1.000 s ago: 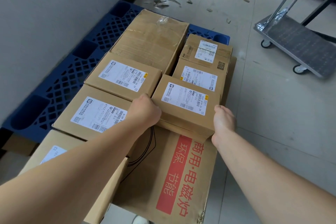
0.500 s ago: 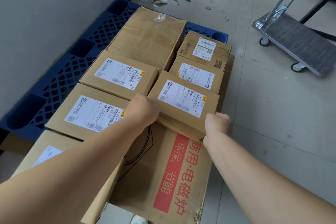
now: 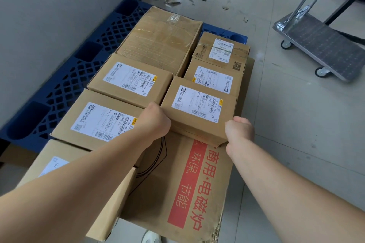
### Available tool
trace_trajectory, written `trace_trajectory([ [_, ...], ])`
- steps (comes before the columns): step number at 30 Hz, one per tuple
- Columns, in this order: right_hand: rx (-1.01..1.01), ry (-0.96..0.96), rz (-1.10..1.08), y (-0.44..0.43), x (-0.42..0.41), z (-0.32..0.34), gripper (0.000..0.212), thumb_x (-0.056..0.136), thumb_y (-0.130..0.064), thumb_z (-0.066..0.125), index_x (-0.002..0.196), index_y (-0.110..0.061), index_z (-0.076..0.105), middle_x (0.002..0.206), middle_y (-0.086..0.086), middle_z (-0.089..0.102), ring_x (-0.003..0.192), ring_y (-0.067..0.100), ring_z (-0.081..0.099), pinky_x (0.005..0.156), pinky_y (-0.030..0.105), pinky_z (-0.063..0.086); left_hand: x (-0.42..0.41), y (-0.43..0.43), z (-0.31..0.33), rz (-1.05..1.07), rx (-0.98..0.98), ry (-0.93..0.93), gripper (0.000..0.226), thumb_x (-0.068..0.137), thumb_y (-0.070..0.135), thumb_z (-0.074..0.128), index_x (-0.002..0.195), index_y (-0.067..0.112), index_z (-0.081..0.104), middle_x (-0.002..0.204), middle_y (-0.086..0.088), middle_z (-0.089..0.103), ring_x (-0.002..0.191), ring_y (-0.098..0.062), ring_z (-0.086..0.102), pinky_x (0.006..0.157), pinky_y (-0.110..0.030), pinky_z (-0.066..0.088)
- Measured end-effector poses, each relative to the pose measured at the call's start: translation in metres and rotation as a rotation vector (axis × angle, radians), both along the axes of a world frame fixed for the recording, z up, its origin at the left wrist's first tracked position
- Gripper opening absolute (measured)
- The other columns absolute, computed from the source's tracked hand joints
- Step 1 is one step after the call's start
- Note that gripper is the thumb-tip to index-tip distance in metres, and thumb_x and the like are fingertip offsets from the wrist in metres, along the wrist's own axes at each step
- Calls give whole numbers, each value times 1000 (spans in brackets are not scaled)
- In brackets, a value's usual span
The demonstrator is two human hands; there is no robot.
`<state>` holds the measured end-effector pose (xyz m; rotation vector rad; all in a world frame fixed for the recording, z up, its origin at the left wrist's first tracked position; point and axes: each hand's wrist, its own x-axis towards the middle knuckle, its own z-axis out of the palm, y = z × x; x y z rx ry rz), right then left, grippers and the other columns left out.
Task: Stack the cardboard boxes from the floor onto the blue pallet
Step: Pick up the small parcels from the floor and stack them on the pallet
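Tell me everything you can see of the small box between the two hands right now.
The small box is plain brown cardboard, closed, with a white barcode label on top. It lies level over the far end of the big red-printed carton, right against another labelled box behind it. The left hand holds its near left corner, the right hand its near right corner; fingertips are hidden.

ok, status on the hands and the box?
Left hand and right hand grip small labelled box at near corners. Box over red-printed carton. Nothing blocking.
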<state>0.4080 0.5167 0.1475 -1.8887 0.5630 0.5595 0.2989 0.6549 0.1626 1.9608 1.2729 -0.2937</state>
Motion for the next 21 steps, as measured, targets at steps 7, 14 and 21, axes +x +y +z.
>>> trace_trajectory([
  [7, 24, 56, 39, 1, -5, 3, 40, 89, -2, 52, 128, -12, 55, 116, 5, 61, 91, 21, 53, 72, 24, 41, -8, 3, 14, 22, -2, -66, 54, 86, -1, 31, 137, 15, 37, 109, -7, 51, 99, -31, 60, 84, -39, 51],
  [14, -44, -122, 110, 9, -19, 23, 42, 88, -6, 46, 126, -20, 55, 115, -2, 61, 89, 20, 55, 70, 27, 43, -28, 3, 28, 109, -63, -153, 45, 91, 8, 41, 134, 19, 46, 119, -2, 52, 105, -30, 60, 84, -34, 50],
  [21, 1, -161, 218, 21, -53, 50, 31, 93, -14, 54, 123, -17, 59, 120, 5, 62, 91, 20, 54, 70, 25, 44, -69, 3, 47, 214, -70, -212, 38, 90, 14, 47, 127, 21, 52, 122, -2, 57, 101, -28, 60, 69, -29, 44],
])
